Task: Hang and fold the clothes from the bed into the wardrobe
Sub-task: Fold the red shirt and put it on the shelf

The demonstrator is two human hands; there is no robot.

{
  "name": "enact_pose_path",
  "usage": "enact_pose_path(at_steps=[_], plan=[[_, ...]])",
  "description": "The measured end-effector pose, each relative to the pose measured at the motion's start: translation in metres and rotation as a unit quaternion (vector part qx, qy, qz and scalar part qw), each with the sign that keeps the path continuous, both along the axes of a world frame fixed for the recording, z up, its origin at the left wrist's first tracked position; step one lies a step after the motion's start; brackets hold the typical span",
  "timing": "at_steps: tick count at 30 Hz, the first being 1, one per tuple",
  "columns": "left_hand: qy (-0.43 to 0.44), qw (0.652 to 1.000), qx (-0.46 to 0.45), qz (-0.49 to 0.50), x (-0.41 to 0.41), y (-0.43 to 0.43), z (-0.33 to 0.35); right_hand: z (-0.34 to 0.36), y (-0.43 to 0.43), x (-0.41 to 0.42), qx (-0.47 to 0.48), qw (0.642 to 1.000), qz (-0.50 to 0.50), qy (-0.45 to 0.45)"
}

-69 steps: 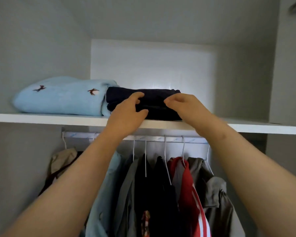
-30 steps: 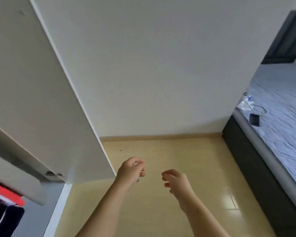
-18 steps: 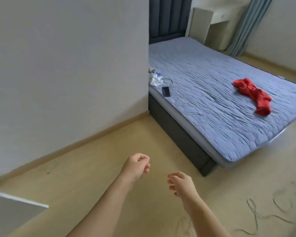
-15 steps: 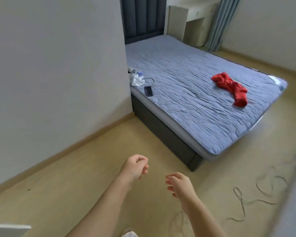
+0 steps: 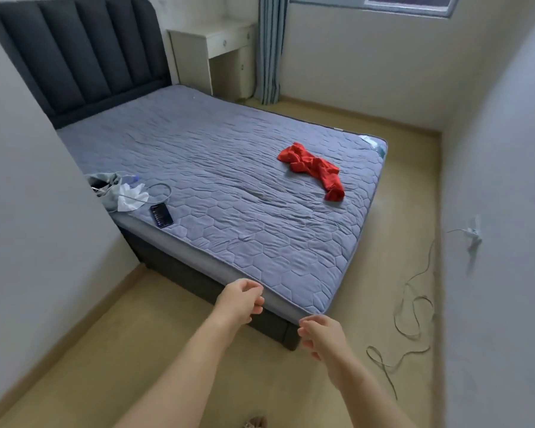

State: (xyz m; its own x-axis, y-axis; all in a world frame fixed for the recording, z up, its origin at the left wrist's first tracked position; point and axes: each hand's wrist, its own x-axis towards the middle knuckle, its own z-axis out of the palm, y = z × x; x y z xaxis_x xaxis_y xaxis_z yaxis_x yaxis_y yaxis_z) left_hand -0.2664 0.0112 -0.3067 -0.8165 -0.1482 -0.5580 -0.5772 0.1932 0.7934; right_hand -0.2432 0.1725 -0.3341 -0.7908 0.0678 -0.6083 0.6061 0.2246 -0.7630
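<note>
A crumpled red garment (image 5: pixel 314 168) lies on the far right part of the bed (image 5: pixel 229 193), which has a grey-blue quilted cover. My left hand (image 5: pixel 240 301) hovers in front of the bed's near corner with loosely curled fingers and holds nothing. My right hand (image 5: pixel 320 333) hangs a little lower and to the right, also loosely curled and empty. Both hands are well short of the red garment. The wardrobe is out of view.
A dark phone (image 5: pixel 161 215), a cable and a grey-white bundle (image 5: pixel 118 189) lie at the bed's left edge. A white wall (image 5: pixel 37 211) juts in on the left. Loose cables (image 5: pixel 411 310) trail over the floor on the right. A white desk (image 5: pixel 217 54) stands beyond the bed.
I have turned from the wardrobe shelf, where both hands pressed a folded dark garment, to face the bed. The bed is nearer now. Both hands are empty and lowered.
</note>
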Motion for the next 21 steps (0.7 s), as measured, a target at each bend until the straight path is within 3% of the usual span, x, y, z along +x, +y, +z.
enact_pose_path(at_steps=[12, 21], plan=[[-0.033, 0.986, -0.011, -0.163, -0.16, 0.119, -0.011, -0.01, 0.098, -0.121, -0.019, 0.984, -0.176, -0.023], [-0.032, 0.98, -0.012, -0.194, -0.283, 0.28, -0.016, -0.016, 0.249, -0.24, -0.032, 0.975, -0.219, -0.008]])
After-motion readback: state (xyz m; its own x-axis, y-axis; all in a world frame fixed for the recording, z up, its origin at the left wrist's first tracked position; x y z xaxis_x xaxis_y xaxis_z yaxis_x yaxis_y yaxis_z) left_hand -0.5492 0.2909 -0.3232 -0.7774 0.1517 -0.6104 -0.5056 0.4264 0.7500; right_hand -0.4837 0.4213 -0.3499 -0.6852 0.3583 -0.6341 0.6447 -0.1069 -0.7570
